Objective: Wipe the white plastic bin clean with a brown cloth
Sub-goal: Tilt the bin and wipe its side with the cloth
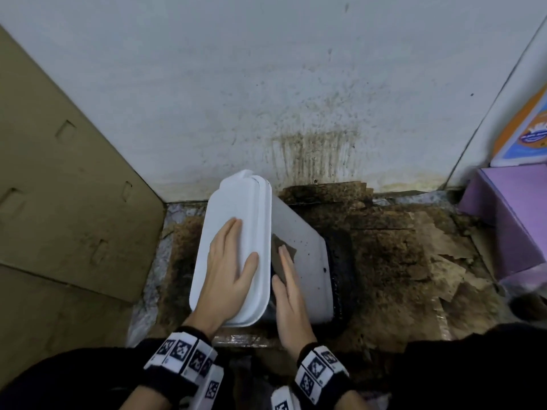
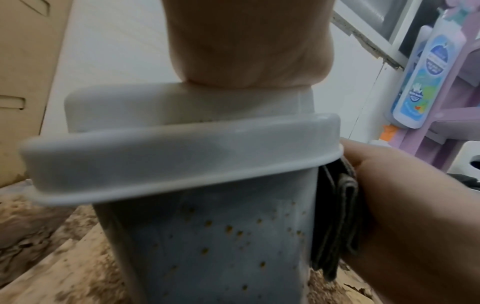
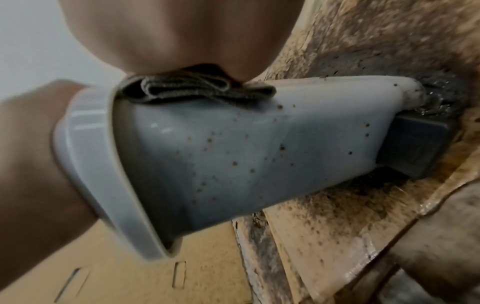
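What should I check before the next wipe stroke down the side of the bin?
1. Bin steadied: ok. The left hand lies flat on the lid of the white bin.
2. Cloth in contact: ok. The right hand presses the folded brown cloth against the side wall.
3. Cloth starts high: ok, right under the lid's rim.
4. Dirt left to wipe: not ok, brown specks cover the wall.
5. Cloth face clean: cannot tell, it is hidden against the wall.
6. Footing: not ok, the cardboard below is soiled.

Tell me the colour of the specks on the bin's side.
Brown to dark brown, on the white bin; clearest in the right wrist view.
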{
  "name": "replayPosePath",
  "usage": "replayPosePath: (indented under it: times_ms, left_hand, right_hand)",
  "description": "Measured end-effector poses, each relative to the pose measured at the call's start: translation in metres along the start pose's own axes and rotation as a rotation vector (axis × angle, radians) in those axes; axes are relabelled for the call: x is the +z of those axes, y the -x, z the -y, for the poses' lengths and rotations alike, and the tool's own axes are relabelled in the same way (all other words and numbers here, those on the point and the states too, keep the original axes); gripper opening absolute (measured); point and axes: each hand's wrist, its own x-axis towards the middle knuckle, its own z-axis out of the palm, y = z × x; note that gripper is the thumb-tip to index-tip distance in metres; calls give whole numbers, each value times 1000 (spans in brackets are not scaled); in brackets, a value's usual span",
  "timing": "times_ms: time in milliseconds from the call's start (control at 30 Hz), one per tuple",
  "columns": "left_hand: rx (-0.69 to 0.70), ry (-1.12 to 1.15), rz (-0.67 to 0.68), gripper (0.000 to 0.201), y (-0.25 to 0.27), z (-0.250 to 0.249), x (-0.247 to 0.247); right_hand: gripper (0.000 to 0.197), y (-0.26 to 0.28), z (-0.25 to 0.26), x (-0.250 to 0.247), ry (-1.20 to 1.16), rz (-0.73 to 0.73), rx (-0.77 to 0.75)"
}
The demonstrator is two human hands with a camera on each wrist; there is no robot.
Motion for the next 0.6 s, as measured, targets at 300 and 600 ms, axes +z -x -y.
replayPosePath:
  times_ms: [300, 600]
  left_hand:
    - [6, -51, 46, 74, -5, 5, 0]
    - [-14, -53, 46, 74, -8, 3, -3]
  right_hand:
    - [46, -19, -34, 3, 177, -117, -71]
    - [52, -41, -115, -50, 280, -165, 110]
